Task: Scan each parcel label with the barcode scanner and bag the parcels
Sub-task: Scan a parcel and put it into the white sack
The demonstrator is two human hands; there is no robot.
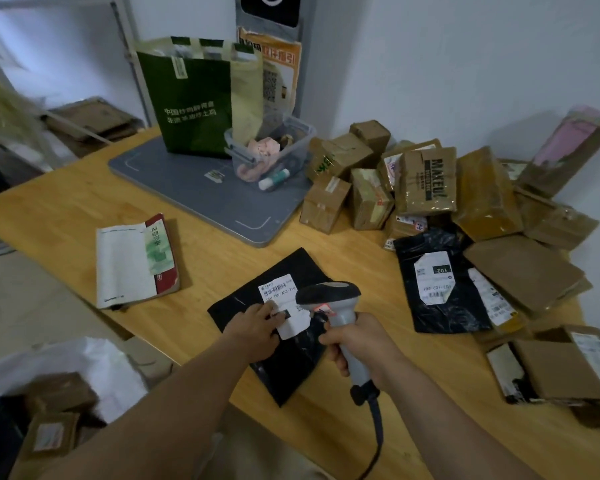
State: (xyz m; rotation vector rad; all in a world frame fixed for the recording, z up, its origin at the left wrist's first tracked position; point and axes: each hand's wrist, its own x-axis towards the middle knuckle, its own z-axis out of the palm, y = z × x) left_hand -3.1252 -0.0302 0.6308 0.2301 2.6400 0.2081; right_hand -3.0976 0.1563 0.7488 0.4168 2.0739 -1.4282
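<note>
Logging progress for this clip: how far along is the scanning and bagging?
Apparently done: some brown boxes sit in the white sack. In hand: the right hand aims the barcode scanner at the label of a black mailer, the left hand pressing it flat. Left: the box pile and a second black mailer on the table.

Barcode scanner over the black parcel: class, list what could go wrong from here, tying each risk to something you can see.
1. The left hand rests on the label; its fingers may block the barcode scanner held in the right hand.
2. The label looks lifted at its near end on the black parcel, so it may read badly.
3. The cable trails back across the table and could snag.
</note>
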